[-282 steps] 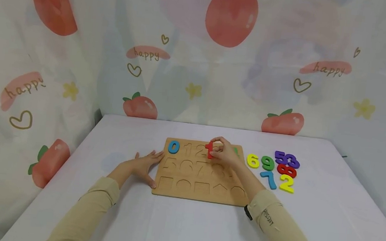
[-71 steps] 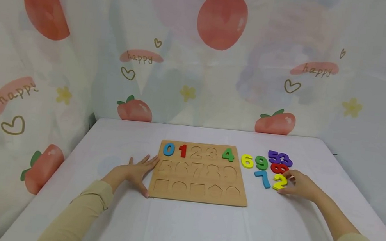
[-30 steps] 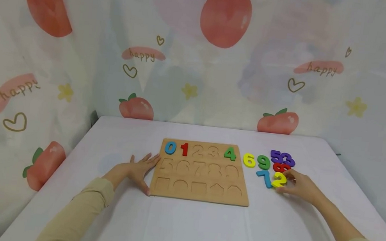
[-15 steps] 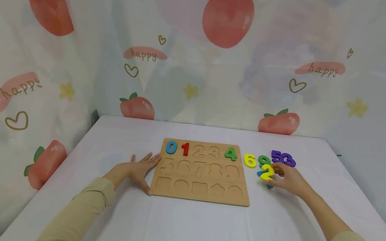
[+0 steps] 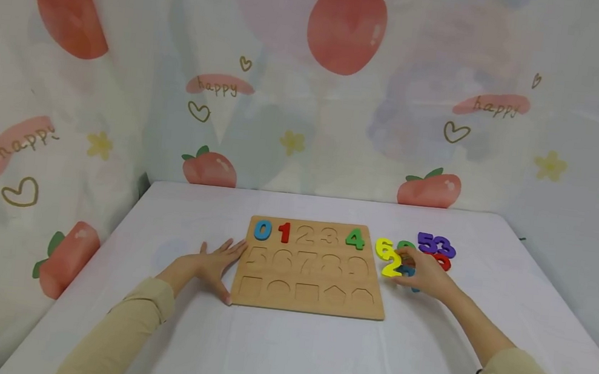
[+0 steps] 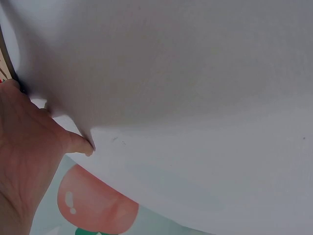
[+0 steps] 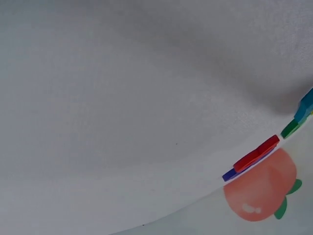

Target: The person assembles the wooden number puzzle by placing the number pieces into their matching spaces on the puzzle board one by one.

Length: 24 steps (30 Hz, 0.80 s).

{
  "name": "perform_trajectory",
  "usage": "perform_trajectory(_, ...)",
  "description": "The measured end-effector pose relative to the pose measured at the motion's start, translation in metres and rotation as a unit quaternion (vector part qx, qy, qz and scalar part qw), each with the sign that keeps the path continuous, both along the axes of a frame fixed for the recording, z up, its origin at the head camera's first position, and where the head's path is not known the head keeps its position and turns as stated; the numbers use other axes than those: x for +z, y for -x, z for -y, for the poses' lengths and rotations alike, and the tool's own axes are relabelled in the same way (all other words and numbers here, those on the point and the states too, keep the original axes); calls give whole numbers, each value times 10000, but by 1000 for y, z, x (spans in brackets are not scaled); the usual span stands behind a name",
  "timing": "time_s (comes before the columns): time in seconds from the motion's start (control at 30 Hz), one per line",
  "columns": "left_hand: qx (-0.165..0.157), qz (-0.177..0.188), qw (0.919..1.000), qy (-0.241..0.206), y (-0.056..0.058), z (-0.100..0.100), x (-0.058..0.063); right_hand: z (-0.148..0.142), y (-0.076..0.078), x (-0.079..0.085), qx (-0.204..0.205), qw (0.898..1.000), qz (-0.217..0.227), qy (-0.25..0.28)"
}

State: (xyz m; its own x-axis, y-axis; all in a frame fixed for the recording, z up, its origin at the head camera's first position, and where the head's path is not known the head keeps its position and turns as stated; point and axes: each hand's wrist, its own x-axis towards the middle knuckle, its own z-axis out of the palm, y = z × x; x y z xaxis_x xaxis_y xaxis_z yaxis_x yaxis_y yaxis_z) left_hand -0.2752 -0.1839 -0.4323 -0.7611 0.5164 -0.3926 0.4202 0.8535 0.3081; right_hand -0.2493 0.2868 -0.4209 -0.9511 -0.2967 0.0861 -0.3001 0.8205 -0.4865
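Observation:
My right hand (image 5: pixel 427 275) pinches a yellow number 2 (image 5: pixel 392 265) just off the right edge of the wooden puzzle board (image 5: pixel 309 302) in the head view. The 2 overlaps the yellow 6 (image 5: pixel 383 247) there. Behind the fingers, the blue 7 (image 5: pixel 407 271) and green 9 (image 5: pixel 406 245) are partly hidden. My left hand (image 5: pixel 216 265) spreads along the board's left edge, fingers and thumb touching it; the left wrist view shows this left hand (image 6: pixel 29 147) too. In the board's top row sit a blue 0 (image 5: pixel 262 230), a red 1 (image 5: pixel 284 232) and a green 4 (image 5: pixel 355 239).
Behind the right hand lie a purple 5 (image 5: pixel 427 243), a purple 3 (image 5: pixel 445 247) and a partly covered red 8 (image 5: pixel 442 262). The right wrist view catches the red piece (image 7: pixel 257 154) edge-on. A printed cloth backdrop (image 5: pixel 260 146) rises behind the white table (image 5: pixel 303 358).
The red 1 went from my right hand into the board's top row. The right hand then took the yellow 2 from the pile and carried it left towards the board. The left hand stayed put.

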Motion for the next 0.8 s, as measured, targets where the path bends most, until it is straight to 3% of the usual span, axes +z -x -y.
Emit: perform_trajectory(0.8, -22, -44, 10000, -49, -1, 1, -1, 56, 21, 4, 485, 9984, -204, 191)
